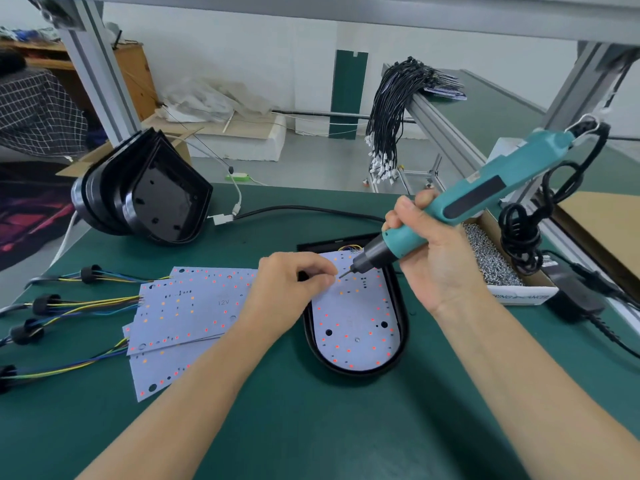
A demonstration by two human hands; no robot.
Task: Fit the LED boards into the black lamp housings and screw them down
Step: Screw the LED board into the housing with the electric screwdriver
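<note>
One LED board (353,327) sat in one housing (401,320).
I saw the right hand (436,258) gripping one screwdriver (460,206), the left hand (287,289) fingertips pinched at its bit; three boards (187,313) lay left.

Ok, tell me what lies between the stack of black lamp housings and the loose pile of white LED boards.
Head view: only bare green mat between housings and boards.

LED board (351,323) in housing (401,327), spare boards (187,313) left, screw box (498,265) right, stacked housings (145,199) behind.
</note>
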